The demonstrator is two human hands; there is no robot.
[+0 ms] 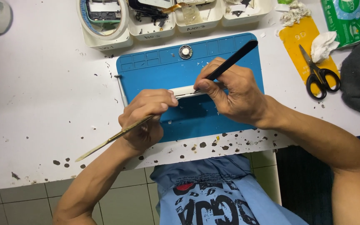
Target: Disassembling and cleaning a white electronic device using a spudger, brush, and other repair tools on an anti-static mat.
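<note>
White slim part (185, 91) sits on blue mat (188, 83), mid-table, pinched btwn both hands. Right hand (234, 93) grips black spudger (234, 60), tip at part's edge. Left hand (146, 121) steadies part w/ fingertips, clasps thin metal tool (113, 136). Scissors (318, 75) well apart, far right.

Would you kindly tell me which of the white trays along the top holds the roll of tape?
The leftmost white tray; the tape roll sits in it alone.

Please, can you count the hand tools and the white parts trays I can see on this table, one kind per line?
Black pry stick, in the right hand: 1
Thin metal blade, in the left hand: 1
Slim grey screwdriver by the blue mat: 1
Black scissors: 1
White trays: 4
Total: 8
</note>
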